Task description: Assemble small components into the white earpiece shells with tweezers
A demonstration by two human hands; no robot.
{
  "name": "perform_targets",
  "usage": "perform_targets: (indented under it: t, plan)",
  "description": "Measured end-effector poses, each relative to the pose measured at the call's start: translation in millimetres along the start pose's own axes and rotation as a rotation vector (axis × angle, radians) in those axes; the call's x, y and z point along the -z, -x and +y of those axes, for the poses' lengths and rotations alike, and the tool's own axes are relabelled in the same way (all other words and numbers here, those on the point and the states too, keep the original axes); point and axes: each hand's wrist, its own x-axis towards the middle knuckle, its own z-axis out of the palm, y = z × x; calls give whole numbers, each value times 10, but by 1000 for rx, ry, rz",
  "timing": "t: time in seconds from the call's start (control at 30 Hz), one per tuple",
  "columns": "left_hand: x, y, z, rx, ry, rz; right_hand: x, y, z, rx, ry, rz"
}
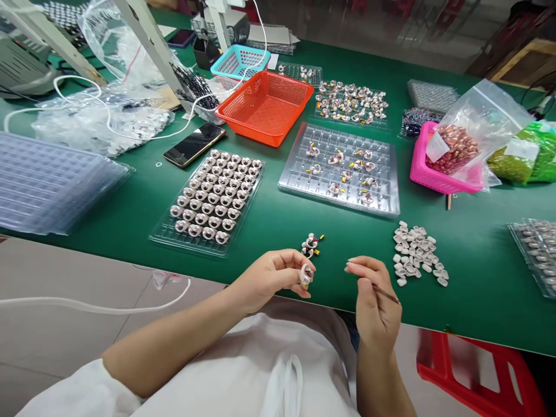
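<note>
My left hand [278, 275] pinches a small beige earbud shell [306, 277] between thumb and fingertips, its open side showing dark parts inside. To its right, my right hand [376, 301] is closed round a thin brown stick-like tool [386, 294]; its tip is hard to make out. The two hands are apart, over the table's front edge. Just beyond the left hand lie several loose earbud shells with yellow-tipped parts [310, 246]. Right of my right hand is a scattered pile of beige shell covers [419, 252].
A clear tray of earbud shells in rows [208, 246] lies left. Ahead sits a partly filled clear tray [295, 179]; behind it stand a red basket [269, 136] and a phone [195, 145]. A pink basket [447, 184] is at right. Plastic trays [43, 185] are stacked far left.
</note>
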Motion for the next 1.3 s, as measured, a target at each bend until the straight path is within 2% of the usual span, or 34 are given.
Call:
perform_targets:
  t: [0.07,0.17,0.23,0.3,0.37,0.47,0.53,0.77,1.3]
  plan:
    - [-30,15,20,-54,-32,22,24,32,61,-37,99,43]
    - [-65,33,49,-106,-92,52,91,59,132,-80,265,-8]
    - [-82,38,59,-144,-119,83,135,77,136,-111,291,-23]
    - [-94,40,57,-179,-143,111,152,101,96,-122,224,7]
    - [-106,41,43,-208,-168,128,127,133,18,-115,61,54]
    - [-125,48,17,-258,-215,144,26,182,-113,-76,-204,94]
    - [-135,60,4,-293,-261,161,-53,205,-172,-42,-282,93]
    - [-131,100,-19,-369,-374,186,-209,222,-184,18,-309,69]
    - [-97,75,-67,-396,-355,176,-235,210,-163,22,-321,29]
